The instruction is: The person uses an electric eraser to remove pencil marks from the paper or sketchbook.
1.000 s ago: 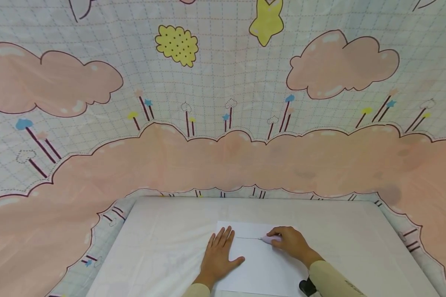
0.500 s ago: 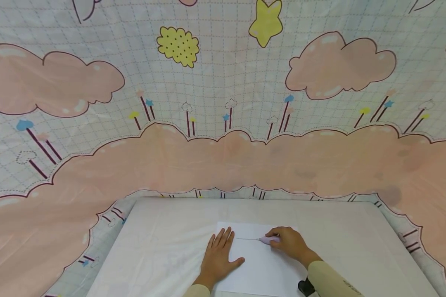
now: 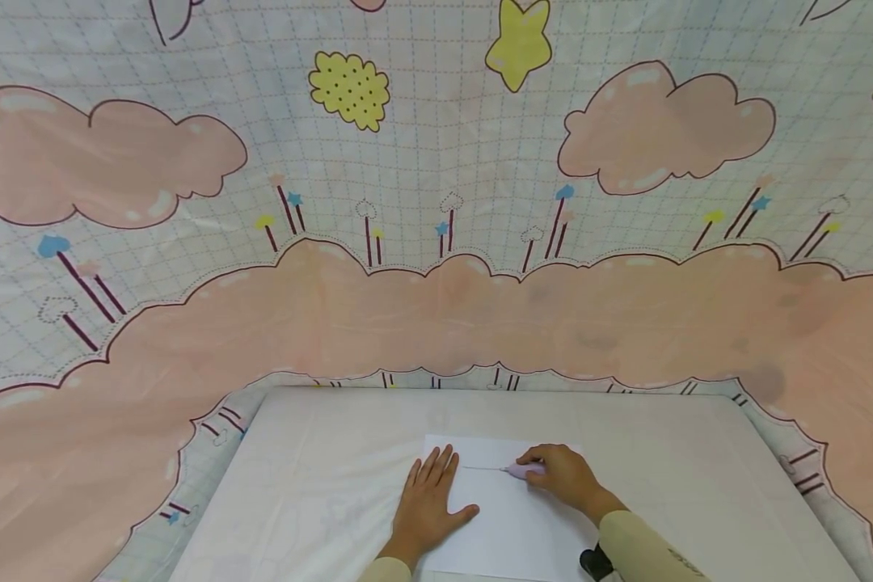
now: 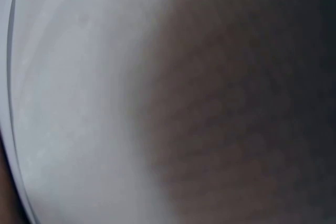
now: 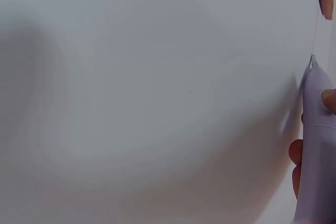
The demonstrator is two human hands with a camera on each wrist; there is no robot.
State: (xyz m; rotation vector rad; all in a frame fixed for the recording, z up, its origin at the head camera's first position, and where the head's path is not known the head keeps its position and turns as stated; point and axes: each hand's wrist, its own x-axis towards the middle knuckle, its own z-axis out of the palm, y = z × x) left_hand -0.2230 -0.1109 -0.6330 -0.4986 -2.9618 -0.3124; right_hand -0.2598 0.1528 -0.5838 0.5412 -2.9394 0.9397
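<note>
In the head view my left hand lies flat on a white sheet of paper, fingers straight and thumb out, over its left edge. My right hand grips a thick lavender pen-shaped tool with a slim metal tip; its exact kind cannot be told. The tip points left, at the right end of the visible part of a thin dark line on the paper. Close up in the right wrist view, thumb and fingers pinch the tool from both sides. The left wrist view is mostly blurred.
A pale cloth covers the table. Near the front, a flat pale edge shows under or beside the paper. A black round thing sits by the right sleeve. A patterned cloth hangs behind.
My right hand has slid slightly left with the lavender tool, its tip following the thin line, so less of the line shows. My left hand has stayed in place.
</note>
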